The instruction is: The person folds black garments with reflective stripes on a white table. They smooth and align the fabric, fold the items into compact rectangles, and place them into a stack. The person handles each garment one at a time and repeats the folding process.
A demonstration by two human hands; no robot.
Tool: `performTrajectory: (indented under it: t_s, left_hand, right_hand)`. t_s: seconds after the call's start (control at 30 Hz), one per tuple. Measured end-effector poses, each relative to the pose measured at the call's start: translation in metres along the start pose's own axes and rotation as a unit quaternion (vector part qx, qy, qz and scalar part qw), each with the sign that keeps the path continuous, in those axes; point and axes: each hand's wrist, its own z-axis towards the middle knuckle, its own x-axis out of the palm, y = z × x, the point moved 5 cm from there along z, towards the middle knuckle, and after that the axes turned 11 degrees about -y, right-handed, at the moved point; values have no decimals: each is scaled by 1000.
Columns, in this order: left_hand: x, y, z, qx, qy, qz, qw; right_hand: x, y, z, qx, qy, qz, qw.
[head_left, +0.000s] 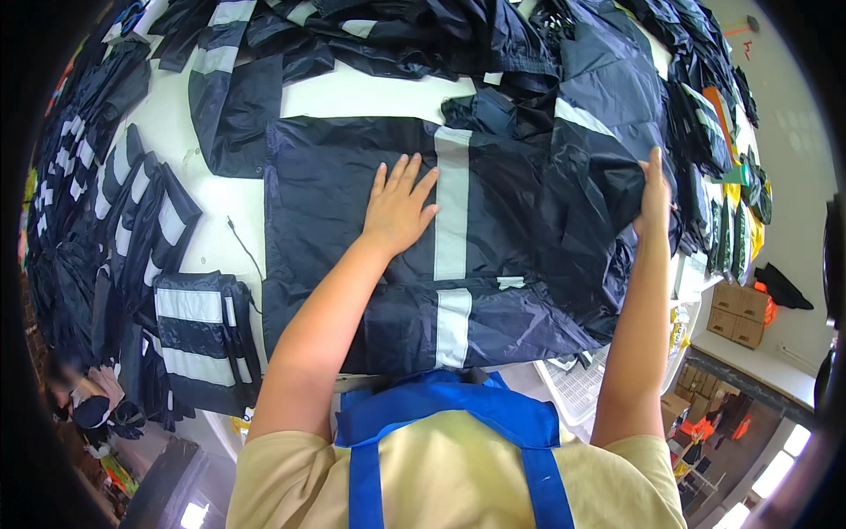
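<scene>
Navy fabric fills the middle of the white table [220,189]: a dark rain garment [493,229] with grey reflective bands lies spread flat right in front of the person. Its long axis runs left to right across the view, while the bright reflective stripe [452,207] crosses it from far to near. The left hand [398,210] lies open, palm down and fingers spread, pressing the cloth just left of that stripe; it grips nothing. The right hand [654,196] rests at the garment's right edge, fingers extended along the fabric; whether it pinches a fold I cannot tell. The garment's near edge reaches the table's front, close to the person's blue apron [441,414]. Bare tabletop shows only in a strip along the left edge, where a thin black cord [245,251] lies. Beyond that, folded garments [198,331] sit in rows to the left, and a loose heap of dark garments [370,35] crowds the far side. A white slotted basket [577,388] sits below the right near corner.
</scene>
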Motion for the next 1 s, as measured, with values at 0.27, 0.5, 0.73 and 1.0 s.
performTrajectory:
  t_s: [0.27, 0.5, 0.73, 1.0]
  left_hand:
    - [-19, -80, 32, 147, -121, -159, 969]
    - [35, -92, 45, 35, -98, -143, 984]
    - [17, -145, 77, -1, -82, -102, 991]
    - [79, -120, 88, 18, 123, -114, 986]
  right_hand:
    - [75, -2, 50, 200, 359, -132, 902]
    - [72, 54, 44, -96, 144, 360, 917]
    - [51, 102, -31, -231, 141, 392, 879]
    - [112, 29, -243, -655, 387, -171, 626]
